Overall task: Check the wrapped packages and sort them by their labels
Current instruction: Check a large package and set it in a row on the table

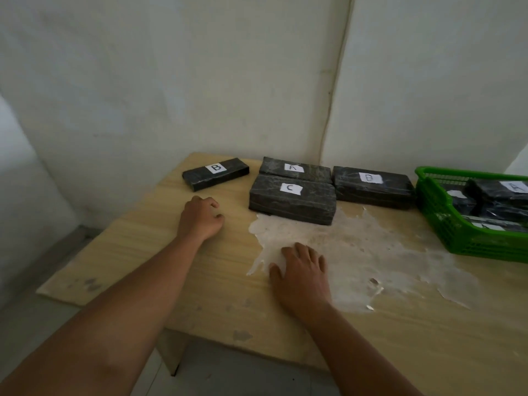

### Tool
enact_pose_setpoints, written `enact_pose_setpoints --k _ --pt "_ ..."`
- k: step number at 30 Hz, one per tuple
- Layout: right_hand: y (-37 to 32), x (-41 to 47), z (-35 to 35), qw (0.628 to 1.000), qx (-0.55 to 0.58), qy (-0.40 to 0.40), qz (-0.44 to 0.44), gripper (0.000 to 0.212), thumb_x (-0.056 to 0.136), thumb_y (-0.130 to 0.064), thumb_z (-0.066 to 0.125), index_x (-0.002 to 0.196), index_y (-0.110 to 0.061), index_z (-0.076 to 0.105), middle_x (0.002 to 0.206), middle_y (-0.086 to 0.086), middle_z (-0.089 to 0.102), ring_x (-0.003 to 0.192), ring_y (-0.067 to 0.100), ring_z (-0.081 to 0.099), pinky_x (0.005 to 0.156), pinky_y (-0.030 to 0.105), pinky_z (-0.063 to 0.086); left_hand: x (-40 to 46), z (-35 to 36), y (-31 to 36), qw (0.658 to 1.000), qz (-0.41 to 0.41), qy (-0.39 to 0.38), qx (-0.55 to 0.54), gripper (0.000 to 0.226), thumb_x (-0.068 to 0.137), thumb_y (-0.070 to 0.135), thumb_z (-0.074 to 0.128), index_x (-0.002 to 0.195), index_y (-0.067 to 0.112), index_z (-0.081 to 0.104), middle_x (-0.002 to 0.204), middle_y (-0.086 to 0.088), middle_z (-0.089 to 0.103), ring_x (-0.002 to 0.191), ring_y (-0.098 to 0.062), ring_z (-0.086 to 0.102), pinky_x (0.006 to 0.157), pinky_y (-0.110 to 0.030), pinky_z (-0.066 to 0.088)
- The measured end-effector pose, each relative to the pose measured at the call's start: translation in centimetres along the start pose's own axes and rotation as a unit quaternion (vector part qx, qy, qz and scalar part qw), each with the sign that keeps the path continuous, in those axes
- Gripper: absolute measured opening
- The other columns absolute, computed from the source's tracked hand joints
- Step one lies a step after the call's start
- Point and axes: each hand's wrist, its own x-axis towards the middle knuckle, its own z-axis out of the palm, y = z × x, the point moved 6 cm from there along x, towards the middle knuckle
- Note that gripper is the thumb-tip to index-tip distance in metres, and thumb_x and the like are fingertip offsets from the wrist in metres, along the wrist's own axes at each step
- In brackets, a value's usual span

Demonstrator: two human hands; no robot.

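Note:
Several black wrapped packages with white letter labels lie at the back of the wooden table [200, 281]. A thin one marked B [215, 174] is at the far left. One marked A [295, 169] lies behind a thicker one marked C [292, 199]. Another marked B [373, 186] lies to their right. My left hand [200, 218] rests on the table in front of the thin B package, fingers curled, holding nothing. My right hand [303, 277] lies flat on the table with straight fingers, in front of the C package.
A green plastic basket [445, 221] at the right edge holds more black packages, one labelled A [511, 190]. A worn white patch [371, 252] spreads over the table's middle. White walls meet in a corner right behind the packages. The table's left and front edges drop to the floor.

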Motion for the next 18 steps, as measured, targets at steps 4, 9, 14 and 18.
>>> enact_pose_setpoints --k 4,9,14,18 --pt "-3.0 2.0 0.7 1.0 -0.002 -0.006 -0.027 0.057 0.107 -0.054 0.04 0.156 -0.026 0.041 0.166 0.004 0.032 0.158 0.026 0.022 0.132 0.051 0.012 2.4 -1.3 -1.8 0.998 -0.002 0.054 0.025 0.052 0.091 0.028 0.073 0.139 0.019 0.057 0.147 -0.015 0.045 0.135 -0.036 0.044 0.107 -0.047 0.045" --pt "-5.0 3.8 1.5 0.999 -0.011 0.027 -0.024 0.053 0.105 -0.057 0.037 0.149 -0.027 0.044 0.152 0.003 0.041 0.144 0.025 0.035 0.127 0.047 0.022 6.1 -2.0 -2.8 0.994 -0.007 0.11 -0.01 0.07 0.089 0.027 0.076 0.15 0.016 0.043 0.15 -0.017 0.036 0.137 -0.038 0.041 0.108 -0.048 0.044" --pt "-5.0 4.2 1.8 0.998 -0.021 0.053 -0.025 0.049 0.103 -0.058 0.033 0.14 -0.03 0.046 0.141 -0.001 0.044 0.134 0.02 0.039 0.123 0.042 0.027 10.9 -1.4 -4.4 0.999 -0.016 0.04 0.002 0.087 0.093 0.048 0.073 0.164 0.024 0.028 0.173 -0.016 0.01 0.156 -0.041 0.021 0.123 -0.053 0.03" --pt "-5.2 4.4 1.8 0.998 -0.024 0.056 -0.019 0.049 0.101 -0.06 0.033 0.139 -0.032 0.045 0.141 -0.002 0.043 0.134 0.019 0.039 0.123 0.041 0.027 12.6 -0.7 -6.0 1.0 0.006 0.007 0.008 0.08 0.088 0.058 0.074 0.153 0.022 0.043 0.165 -0.015 0.033 0.149 -0.041 0.035 0.119 -0.052 0.037"
